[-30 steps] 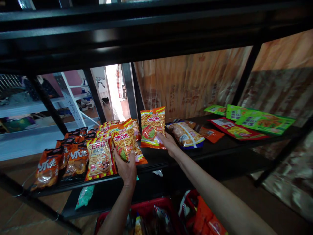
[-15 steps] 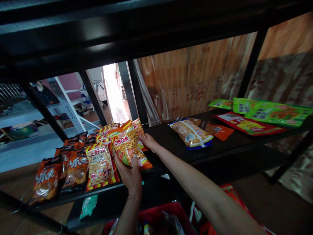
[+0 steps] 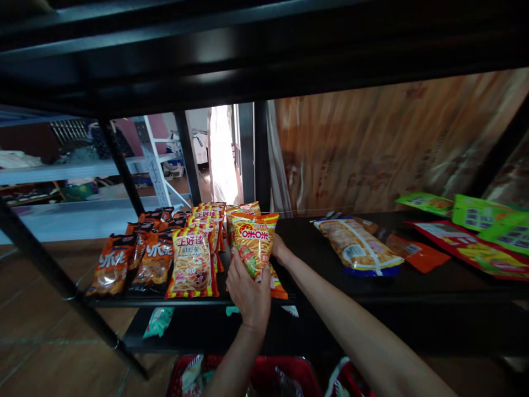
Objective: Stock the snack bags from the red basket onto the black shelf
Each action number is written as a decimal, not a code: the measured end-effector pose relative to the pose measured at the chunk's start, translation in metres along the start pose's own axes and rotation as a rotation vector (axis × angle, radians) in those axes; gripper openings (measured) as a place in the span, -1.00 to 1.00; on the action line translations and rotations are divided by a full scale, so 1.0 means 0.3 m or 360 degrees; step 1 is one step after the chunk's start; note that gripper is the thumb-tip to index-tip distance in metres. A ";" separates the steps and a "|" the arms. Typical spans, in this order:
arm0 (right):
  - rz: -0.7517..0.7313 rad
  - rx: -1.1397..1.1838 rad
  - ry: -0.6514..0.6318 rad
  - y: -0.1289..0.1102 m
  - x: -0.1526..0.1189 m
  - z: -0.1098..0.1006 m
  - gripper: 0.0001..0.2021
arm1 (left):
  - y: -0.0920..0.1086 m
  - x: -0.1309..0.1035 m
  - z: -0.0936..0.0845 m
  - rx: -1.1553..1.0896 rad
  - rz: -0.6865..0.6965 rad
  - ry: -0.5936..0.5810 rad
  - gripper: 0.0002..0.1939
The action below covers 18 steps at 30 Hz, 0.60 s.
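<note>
My left hand (image 3: 250, 289) is closed around the lower left of an orange-and-yellow snack bag (image 3: 257, 241), thumb on its front. The bag stands nearly upright at the front of the black shelf (image 3: 301, 286). My right hand (image 3: 281, 251) is at the bag's right edge, its fingers hidden behind it. Another snack bag (image 3: 249, 208) shows behind, and an orange-edged one (image 3: 279, 289) shows partly below. Just left stands a yellow-and-red prawn cracker bag (image 3: 192, 264), with more like it in a row behind.
Black-and-orange snack bags (image 3: 111, 264) stand at the shelf's left end. A clear-fronted snack bag (image 3: 359, 248), an orange packet (image 3: 419, 253), a red bag (image 3: 471, 248) and green bags (image 3: 475, 212) lie to the right. A red basket (image 3: 308, 372) is below; a black shelf (image 3: 215, 47) hangs overhead.
The view has swung left, so the shelf appears further right. The held snack bag now stands straighter, its front turned more toward me. My right hand has slipped further behind it.
</note>
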State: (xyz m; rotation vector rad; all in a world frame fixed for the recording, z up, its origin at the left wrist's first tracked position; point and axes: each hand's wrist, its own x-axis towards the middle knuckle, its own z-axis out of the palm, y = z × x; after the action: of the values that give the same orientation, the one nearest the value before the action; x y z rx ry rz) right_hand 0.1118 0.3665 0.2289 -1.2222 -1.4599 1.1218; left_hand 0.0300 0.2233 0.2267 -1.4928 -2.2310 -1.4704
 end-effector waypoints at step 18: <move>-0.0016 0.0013 -0.0025 -0.008 0.003 0.036 -0.59 | -0.001 0.055 0.008 0.0088 -0.0091 -0.0039 -0.28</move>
State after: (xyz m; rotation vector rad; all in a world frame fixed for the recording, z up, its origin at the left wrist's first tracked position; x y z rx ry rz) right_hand 0.1007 0.3663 0.2294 -1.2013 -1.4704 1.1320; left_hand 0.0221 0.2360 0.2340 -1.4506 -2.3274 -1.4005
